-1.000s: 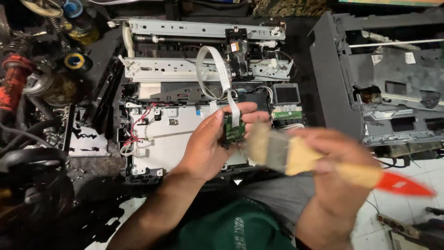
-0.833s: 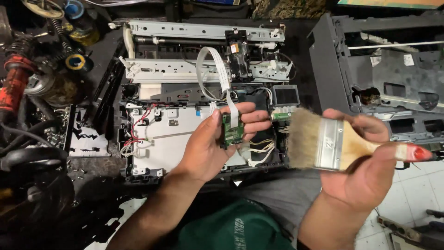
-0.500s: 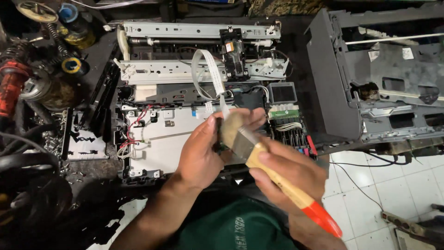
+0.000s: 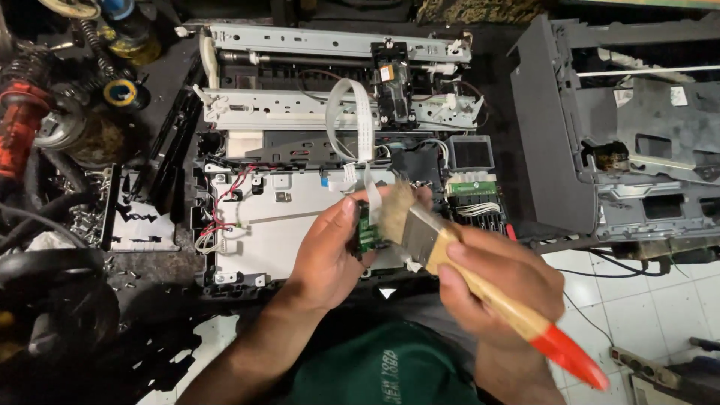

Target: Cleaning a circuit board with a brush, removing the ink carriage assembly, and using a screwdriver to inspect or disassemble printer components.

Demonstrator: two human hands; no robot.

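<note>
Head view: the left hand (image 4: 330, 251) sits just below the centre of the frame, fingers curled closed around a small green circuit board (image 4: 365, 227), held on edge between thumb and fingertips; a white flat ribbon cable (image 4: 352, 120) loops up from the board toward 12 o'clock and into the opened printer chassis (image 4: 285, 217). The right hand (image 4: 499, 281), at about 4 o'clock from the board, is closed around the wooden handle of a wide paintbrush (image 4: 450, 259); its pale bristles press against the board's right face, and its red handle tip points off toward 5 o'clock.

What could go wrong, as I judge it: the board hangs on that ribbon cable, so a hard stroke could tug the cable, crease it or work it loose at its connector; the brush's metal ferrule lies close to the board and could scrape small parts if the angle drops; the thumb-and-finger pinch is narrow, and a sideways push from the bristles could twist the board out of it, down onto the chassis; loosened dust may settle on the second green board with white wires (image 4: 474, 196) at 2 o'clock. The grey housing (image 4: 555, 150) at 3 o'clock stands well apart.
</note>
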